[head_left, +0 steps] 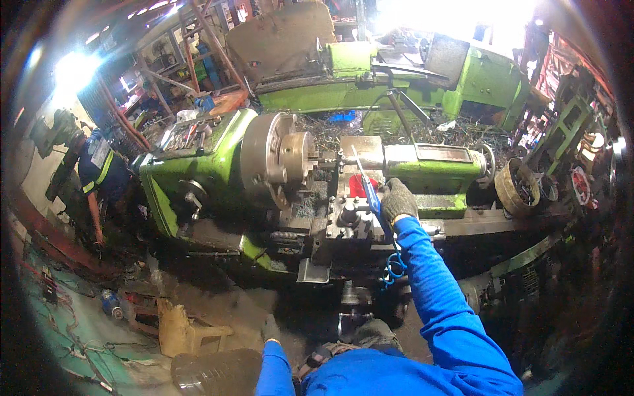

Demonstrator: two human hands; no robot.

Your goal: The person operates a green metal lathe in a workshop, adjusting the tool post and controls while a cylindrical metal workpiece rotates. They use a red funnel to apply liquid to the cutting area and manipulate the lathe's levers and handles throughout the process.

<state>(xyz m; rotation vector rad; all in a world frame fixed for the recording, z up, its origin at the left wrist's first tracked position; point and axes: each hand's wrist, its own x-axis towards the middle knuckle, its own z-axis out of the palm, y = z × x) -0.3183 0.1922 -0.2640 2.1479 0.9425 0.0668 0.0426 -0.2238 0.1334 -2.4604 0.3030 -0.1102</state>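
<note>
Right hand: our gloved right hand (pixel 398 200) is clamped around a blue-handled brush (pixel 367 183), over the lathe (pixel 218 168) carriage.
Brush: tilted, tip toward the chuck (pixel 277 158).
Left hand: our gloved left hand (pixel 269 329) hangs low by the lathe's near edge; we cannot tell its grip.

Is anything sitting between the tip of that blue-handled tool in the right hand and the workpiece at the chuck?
Nothing visible blocks it. The right hand grips the blue-handled tool, whose thin tip points up-left over the tool post toward the short workpiece projecting from the chuck. The gap looks open, though small.
</note>
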